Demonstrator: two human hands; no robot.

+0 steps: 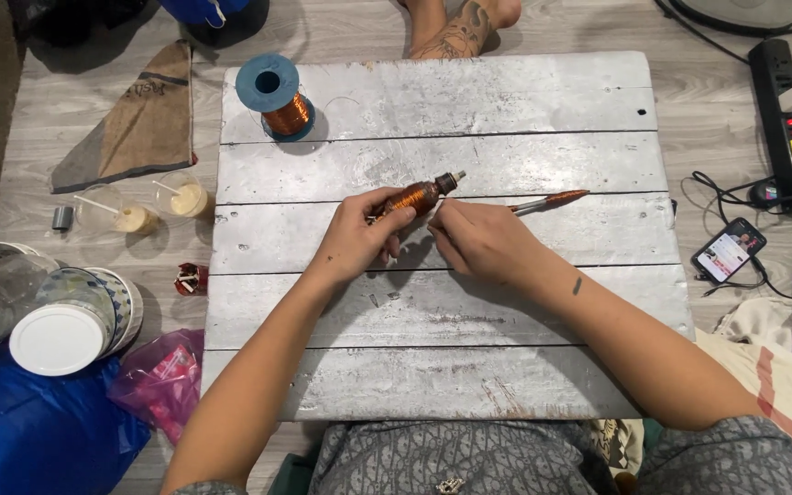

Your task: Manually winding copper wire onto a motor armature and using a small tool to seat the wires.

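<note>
My left hand (355,238) grips a small motor armature (419,194) wound with copper wire, its metal shaft pointing up and right. Just right of it, my right hand (483,240) holds a thin tool (550,201) with a grey shaft and an orange-brown tip that sticks out to the right. Both hands hover over the middle of a white painted plank board (442,367). A blue spool of copper wire (277,98) stands at the board's far left corner.
Left of the board are two plastic cups (153,209) with drinks, stacked bowls and lidded tubs (57,321), a pink bag (162,376) and blue plastic. On the right lie a power strip (788,119), cables and a lit phone (729,249). Another person's foot (456,27) rests beyond the board.
</note>
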